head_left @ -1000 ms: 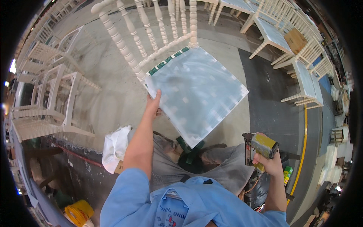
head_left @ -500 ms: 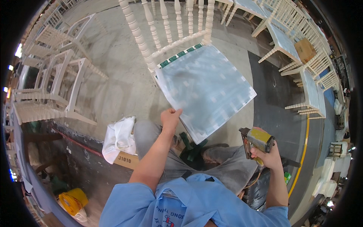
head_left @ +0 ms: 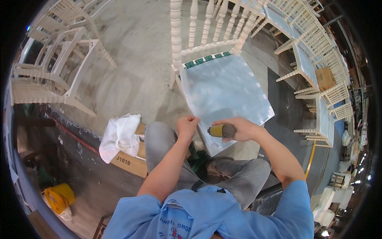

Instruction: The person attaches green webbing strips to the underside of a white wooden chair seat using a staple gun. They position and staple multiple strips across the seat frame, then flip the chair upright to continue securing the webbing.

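Overhead, looked down on a concrete workshop floor [head_left: 135,59], grey and dusty, crowded at the edges with white spindle-backed chair frames: a stacked group at far left [head_left: 43,79], a long row curving along the right side [head_left: 318,71]. Nearest, stood upright just ahead of the knees, a white chair [head_left: 199,44] with turned back spindles, green webbing [head_left: 207,59] showing at the rear of its seat. Covered over that seat, a sheet of clear pale-blue plastic film [head_left: 225,91], its near corner hanging down toward the lap.

Beside the left knee, sat an open brown cardboard box [head_left: 127,161] with a crumpled white cloth [head_left: 119,135] draped over its top; contents beneath hidden. Lower left, lay a yellow roll or coil [head_left: 57,197], blurred at the rim.

Closed in a pinch on the near edge of the film, the left hand [head_left: 187,125], thumb and fingers together. Clenched around a yellow-and-grey power tool [head_left: 221,130], probably a staple gun, the right hand [head_left: 242,128], held over the same near corner of the film, just beside the left hand, close but apart.
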`<state>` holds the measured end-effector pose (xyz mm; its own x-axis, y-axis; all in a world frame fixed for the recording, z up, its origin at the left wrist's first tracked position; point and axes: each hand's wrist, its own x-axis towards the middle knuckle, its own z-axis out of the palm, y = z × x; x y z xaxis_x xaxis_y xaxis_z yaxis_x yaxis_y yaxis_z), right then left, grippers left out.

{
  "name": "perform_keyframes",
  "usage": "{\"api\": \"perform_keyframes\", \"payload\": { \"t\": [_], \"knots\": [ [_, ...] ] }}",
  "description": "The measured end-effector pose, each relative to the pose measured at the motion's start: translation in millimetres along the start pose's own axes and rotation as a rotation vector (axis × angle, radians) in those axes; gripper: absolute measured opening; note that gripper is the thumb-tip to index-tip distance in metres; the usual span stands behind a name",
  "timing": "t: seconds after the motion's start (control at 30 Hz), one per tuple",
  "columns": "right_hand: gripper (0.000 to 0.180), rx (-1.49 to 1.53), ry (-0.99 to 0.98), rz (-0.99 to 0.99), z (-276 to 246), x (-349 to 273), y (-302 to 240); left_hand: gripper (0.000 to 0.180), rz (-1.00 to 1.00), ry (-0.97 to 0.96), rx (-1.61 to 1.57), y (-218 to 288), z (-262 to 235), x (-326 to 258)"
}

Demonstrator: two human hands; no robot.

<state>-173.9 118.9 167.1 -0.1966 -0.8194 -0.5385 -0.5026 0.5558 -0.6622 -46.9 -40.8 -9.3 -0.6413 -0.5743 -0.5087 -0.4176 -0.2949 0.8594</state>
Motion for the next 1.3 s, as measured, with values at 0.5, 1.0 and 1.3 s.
{"api": "perform_keyframes", "payload": {
  "t": [0.5,1.0,1.3],
  "knots": [
    [0.066,-0.227,-0.146,-0.053,1.9,54.1,3.5,0.025,-0.04,-0.022,0.068,20.0,-7.4,-8.7],
    [0.066,0.078,0.094,-0.098,-10.1,14.6,6.9,0.028,-0.037,0.135,0.055,58.3,-8.4,33.8],
    [0.065,0.105,0.131,-0.045,-41.0,22.8,-3.5,0.018,-0.009,0.025,-0.141,46.5,-13.9,75.4]
  ]
}}
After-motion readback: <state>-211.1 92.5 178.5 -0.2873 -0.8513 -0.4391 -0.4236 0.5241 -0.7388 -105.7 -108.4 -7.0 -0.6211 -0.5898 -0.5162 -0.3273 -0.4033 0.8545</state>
